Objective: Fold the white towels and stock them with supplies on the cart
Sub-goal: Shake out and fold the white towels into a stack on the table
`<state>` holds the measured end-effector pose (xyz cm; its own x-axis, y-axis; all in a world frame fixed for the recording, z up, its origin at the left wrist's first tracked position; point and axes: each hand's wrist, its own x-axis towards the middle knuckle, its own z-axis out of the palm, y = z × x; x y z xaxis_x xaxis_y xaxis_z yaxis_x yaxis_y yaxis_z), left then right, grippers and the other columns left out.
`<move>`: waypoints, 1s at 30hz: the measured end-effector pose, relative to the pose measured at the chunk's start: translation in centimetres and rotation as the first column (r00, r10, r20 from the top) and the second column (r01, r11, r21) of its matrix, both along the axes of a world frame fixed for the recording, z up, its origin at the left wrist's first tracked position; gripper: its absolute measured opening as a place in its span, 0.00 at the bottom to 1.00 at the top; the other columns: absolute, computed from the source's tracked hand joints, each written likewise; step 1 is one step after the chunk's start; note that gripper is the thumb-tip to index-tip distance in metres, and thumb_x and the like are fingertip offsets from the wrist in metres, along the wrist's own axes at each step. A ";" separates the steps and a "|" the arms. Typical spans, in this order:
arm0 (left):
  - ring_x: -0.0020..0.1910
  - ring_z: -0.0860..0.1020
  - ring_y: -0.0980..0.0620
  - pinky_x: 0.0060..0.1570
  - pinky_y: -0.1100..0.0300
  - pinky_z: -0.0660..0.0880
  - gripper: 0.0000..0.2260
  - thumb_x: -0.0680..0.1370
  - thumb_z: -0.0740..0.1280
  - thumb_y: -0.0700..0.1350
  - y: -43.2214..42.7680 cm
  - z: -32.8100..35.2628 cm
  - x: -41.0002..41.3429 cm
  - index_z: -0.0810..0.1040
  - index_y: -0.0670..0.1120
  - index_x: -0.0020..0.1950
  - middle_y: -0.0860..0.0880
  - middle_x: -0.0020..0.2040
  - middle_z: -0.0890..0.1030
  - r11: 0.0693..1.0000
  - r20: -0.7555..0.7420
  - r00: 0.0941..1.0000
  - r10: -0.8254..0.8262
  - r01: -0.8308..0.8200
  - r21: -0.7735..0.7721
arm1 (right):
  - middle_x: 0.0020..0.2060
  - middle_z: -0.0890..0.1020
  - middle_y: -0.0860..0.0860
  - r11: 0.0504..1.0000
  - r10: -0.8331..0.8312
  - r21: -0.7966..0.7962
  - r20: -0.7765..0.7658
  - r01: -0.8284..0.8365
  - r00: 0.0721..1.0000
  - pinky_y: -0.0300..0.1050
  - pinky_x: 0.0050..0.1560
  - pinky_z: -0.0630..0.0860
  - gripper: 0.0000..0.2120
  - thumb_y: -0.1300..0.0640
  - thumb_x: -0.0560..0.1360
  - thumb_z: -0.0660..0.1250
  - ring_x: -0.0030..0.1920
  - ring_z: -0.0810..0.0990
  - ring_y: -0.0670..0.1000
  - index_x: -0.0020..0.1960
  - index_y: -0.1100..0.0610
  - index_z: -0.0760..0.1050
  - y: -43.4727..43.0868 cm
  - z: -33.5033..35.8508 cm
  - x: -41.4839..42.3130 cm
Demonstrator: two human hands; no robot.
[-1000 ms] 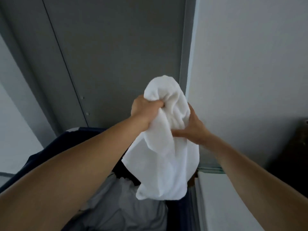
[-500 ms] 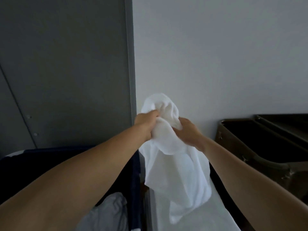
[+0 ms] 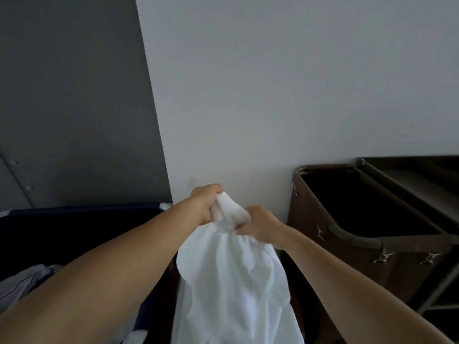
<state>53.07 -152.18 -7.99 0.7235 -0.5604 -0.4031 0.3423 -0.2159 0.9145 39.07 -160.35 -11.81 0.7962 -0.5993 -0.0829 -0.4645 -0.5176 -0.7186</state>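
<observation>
— How many towels are up?
— One white towel (image 3: 233, 281), bunched at the top and hanging in front of the wall (image 3: 273, 95), between the hamper and the cart.
— And the hands?
— Two. The left hand (image 3: 203, 207) has its fingers curled tight round the upper bunch. The right hand (image 3: 258, 225) pinches the cloth just beside it.
— What stands around?
— One navy hamper (image 3: 74, 232) on the left holding one grey heap of linen (image 3: 22, 281), and one brown cart (image 3: 310, 219) on the right.

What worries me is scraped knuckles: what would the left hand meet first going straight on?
The left hand, gripping the towel, would likely meet the wall first, right of the grey panel; depth is unclear.
</observation>
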 end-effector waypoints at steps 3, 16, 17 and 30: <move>0.40 0.78 0.43 0.42 0.52 0.78 0.10 0.73 0.72 0.44 1.0 1.7 0.8 0.79 0.41 0.51 0.42 0.44 0.78 0.994 0.043 0.997 -0.071 0.075 -0.083 | 0.32 0.77 0.47 0.995 -0.090 -0.024 0.133 0.094 0.987 0.40 0.33 0.69 0.10 0.54 0.75 0.71 0.34 0.75 0.48 0.36 0.53 0.75 -1.8 1.9 0.3; 0.44 0.79 0.44 0.38 0.54 0.79 0.07 0.80 0.59 0.39 3.2 3.8 4.0 0.76 0.41 0.46 0.42 0.46 0.80 0.980 0.551 0.810 -0.200 0.162 0.119 | 0.35 0.75 0.46 0.983 -0.051 -0.151 0.330 0.106 0.943 0.34 0.32 0.67 0.16 0.43 0.75 0.71 0.36 0.73 0.47 0.40 0.54 0.72 -4.0 7.9 2.7; 0.41 0.78 0.45 0.34 0.57 0.76 0.07 0.79 0.60 0.40 3.5 4.5 4.9 0.76 0.42 0.44 0.43 0.44 0.78 0.989 0.568 0.809 -0.148 0.120 0.087 | 0.42 0.78 0.46 0.976 -0.045 -0.193 0.263 0.099 0.964 0.36 0.39 0.71 0.20 0.40 0.70 0.75 0.42 0.76 0.48 0.48 0.54 0.75 -4.5 8.1 2.3; 0.31 0.72 0.54 0.29 0.62 0.67 0.17 0.79 0.68 0.54 3.7 7.6 8.2 0.73 0.47 0.35 0.53 0.33 0.75 0.967 0.894 0.370 -0.253 0.134 0.218 | 0.23 0.71 0.46 0.932 -0.295 -0.124 0.285 0.341 0.912 0.42 0.30 0.64 0.21 0.47 0.77 0.66 0.27 0.70 0.51 0.28 0.52 0.70 -5.5 9.9 2.3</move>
